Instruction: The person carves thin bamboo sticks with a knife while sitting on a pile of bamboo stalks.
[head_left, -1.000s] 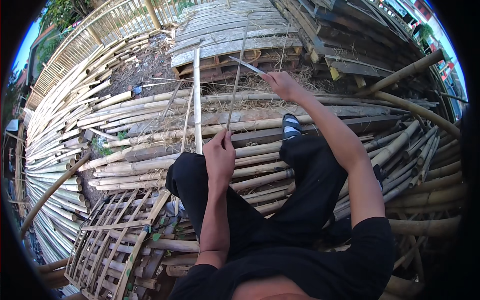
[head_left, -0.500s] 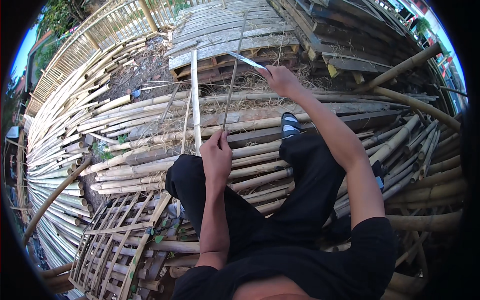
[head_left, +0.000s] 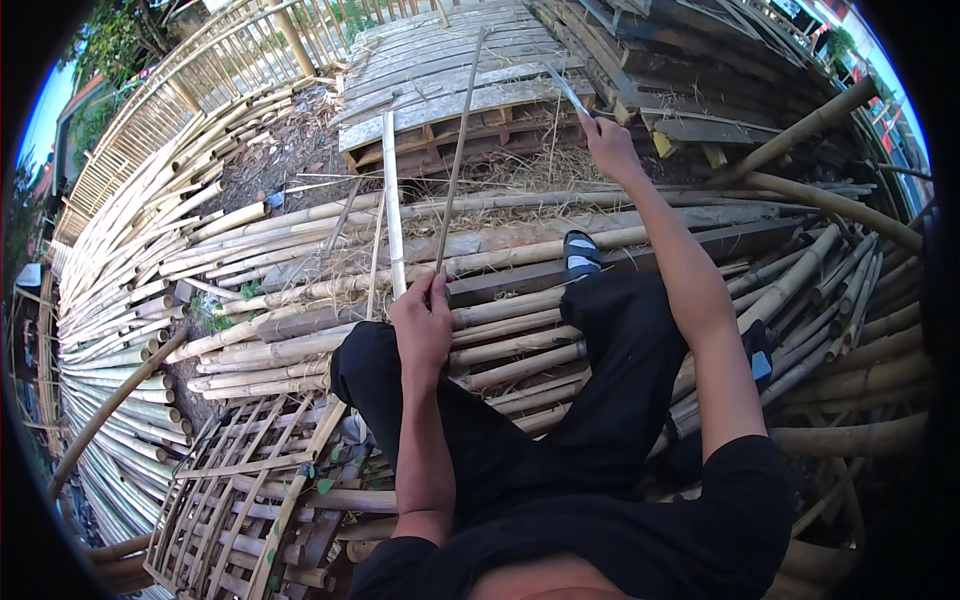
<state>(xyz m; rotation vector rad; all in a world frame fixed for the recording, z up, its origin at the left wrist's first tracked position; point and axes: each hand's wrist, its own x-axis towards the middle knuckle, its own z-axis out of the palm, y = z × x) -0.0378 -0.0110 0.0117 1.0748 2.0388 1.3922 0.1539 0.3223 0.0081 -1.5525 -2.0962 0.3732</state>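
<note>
My left hand (head_left: pixel 422 318) pinches the near end of a long thin bamboo strip (head_left: pixel 461 145), which points away from me toward the wooden pallet. In my right hand (head_left: pixel 612 150) is a knife (head_left: pixel 569 92), its blade raised up and to the left, apart from the strip. A wider pale bamboo slat (head_left: pixel 392 190) stands just left of the strip, its lower end by my left hand and knee. My legs in dark trousers are bent apart, and one sandalled foot (head_left: pixel 580 254) rests on the bamboo poles.
Bamboo poles (head_left: pixel 270 345) lie crosswise before me, with a big pile of poles (head_left: pixel 120 300) at left. A weathered wooden pallet (head_left: pixel 440 70) is ahead, stacked timber (head_left: pixel 700 70) at far right. A bamboo lattice frame (head_left: pixel 235 490) sits lower left. Thick poles (head_left: pixel 800 130) slant at right.
The knife has swung away from the strip, up and to the right, with my right hand. My left hand has moved slightly left and nearer, tilting the strip with it.
</note>
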